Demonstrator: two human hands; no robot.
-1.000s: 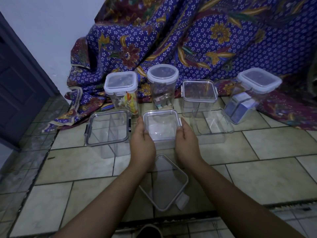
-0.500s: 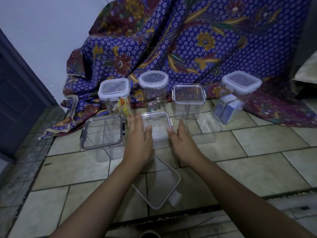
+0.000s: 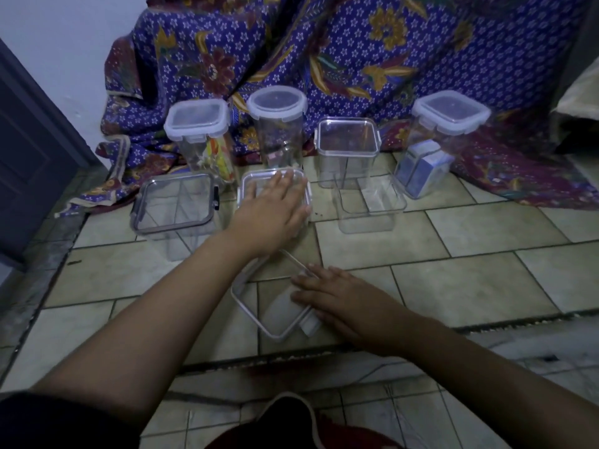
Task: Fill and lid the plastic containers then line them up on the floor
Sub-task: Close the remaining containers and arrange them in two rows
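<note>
Several clear plastic containers stand on the tiled floor in two rows. My left hand [image 3: 275, 207] lies flat, fingers spread, on the lid of the middle front container [image 3: 251, 186]. My right hand [image 3: 337, 296] rests with its fingers on a loose clear lid [image 3: 259, 306] that lies on the floor close to me. To the left stands a lidded container with a dark-rimmed lid [image 3: 175, 205]. To the right an open container [image 3: 369, 209] has no lid. In the back row stand a lidded container with colourful contents [image 3: 201, 137], a round-lidded jar [image 3: 278, 124], a clear square one [image 3: 348, 147] and one with blue boxes [image 3: 434, 147].
A purple flowered cloth [image 3: 356, 53] hangs behind the containers and spreads onto the floor. A dark door [image 3: 29, 150] is at the left. A raised floor edge [image 3: 486, 322] crosses in front of me, and my knee in dark red cloth [image 3: 291, 426] is at the bottom.
My right hand left the middle front container and came back to the loose lid on the floor. My left hand slid from the container's side onto its lid.
</note>
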